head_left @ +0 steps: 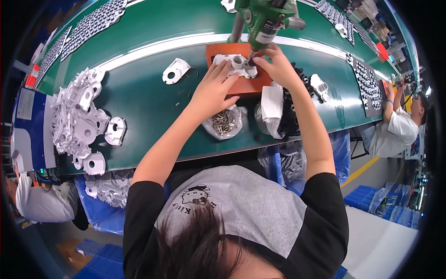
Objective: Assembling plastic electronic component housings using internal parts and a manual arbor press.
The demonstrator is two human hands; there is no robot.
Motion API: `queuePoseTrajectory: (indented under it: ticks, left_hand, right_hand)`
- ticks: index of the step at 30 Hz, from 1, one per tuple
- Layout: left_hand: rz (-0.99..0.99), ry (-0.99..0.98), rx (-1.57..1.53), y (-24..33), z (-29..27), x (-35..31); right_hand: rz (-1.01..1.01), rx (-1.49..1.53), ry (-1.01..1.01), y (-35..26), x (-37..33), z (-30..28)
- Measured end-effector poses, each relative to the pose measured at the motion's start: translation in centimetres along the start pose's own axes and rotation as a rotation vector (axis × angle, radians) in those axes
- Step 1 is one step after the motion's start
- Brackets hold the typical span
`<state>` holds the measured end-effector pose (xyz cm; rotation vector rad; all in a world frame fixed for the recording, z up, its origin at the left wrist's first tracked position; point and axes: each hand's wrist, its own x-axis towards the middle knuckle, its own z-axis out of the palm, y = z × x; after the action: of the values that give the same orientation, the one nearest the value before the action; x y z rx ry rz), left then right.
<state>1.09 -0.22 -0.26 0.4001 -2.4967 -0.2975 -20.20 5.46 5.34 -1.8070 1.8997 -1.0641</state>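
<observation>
A white plastic housing (238, 62) with a round raised collar lies on an orange-red block (218, 49) on the green bench. My left hand (214, 88) rests its outstretched fingers on the left part of the housing, its thumb apart near a clear bag of small brass-coloured screws (223, 123). My right hand (278, 67) is at the housing's right side, fingers and thumb brought together at the slim tip (252, 56) of a green upright machine (267, 23). Whatever those fingertips hold, if anything, is hidden.
A heap of white housings (79, 116) covers the bench's left side. A single housing (176, 71) lies left of the block. Black parts (290, 114) and a white-wrapped bag (272, 104) stand right. Blue bins (104, 216) sit below the edge. A co-worker (402, 125) works far right.
</observation>
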Motion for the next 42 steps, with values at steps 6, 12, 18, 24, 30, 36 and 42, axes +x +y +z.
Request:
queuePoseTrajectory:
  ticks: [6, 12, 18, 24, 30, 36, 42]
  left_hand:
    - [-0.043, 0.039, -0.043, -0.3, 0.1, -0.3]
    - [-0.030, 0.065, -0.044, -0.2, 0.4, -0.3]
    - [-0.010, 0.068, -0.046, -0.5, 0.6, -0.1]
    - [-0.026, 0.050, -0.043, -0.6, 0.4, -0.1]
    - [-0.085, -0.018, -0.177, -2.4, 0.2, -0.1]
    - [-0.090, -0.012, -0.180, -1.8, -0.4, 0.0]
    - [-0.077, 0.028, -0.198, -2.2, 0.2, 0.0]
  right_hand:
    - [0.068, 0.020, -0.227, 0.9, 2.2, 0.9]
    - [0.116, 0.094, -0.219, 5.7, 3.0, 1.8]
    - [0.147, 0.193, -0.326, 4.9, 3.4, 1.2]
    - [0.000, -0.100, -0.122, 1.8, 2.0, 1.6]
    - [-0.355, -0.390, -0.108, -4.5, -4.9, 3.4]
    - [-0.287, -0.443, -0.158, -4.8, -8.0, 5.6]
    - [-0.383, -0.555, -0.269, -4.5, -9.9, 9.7]
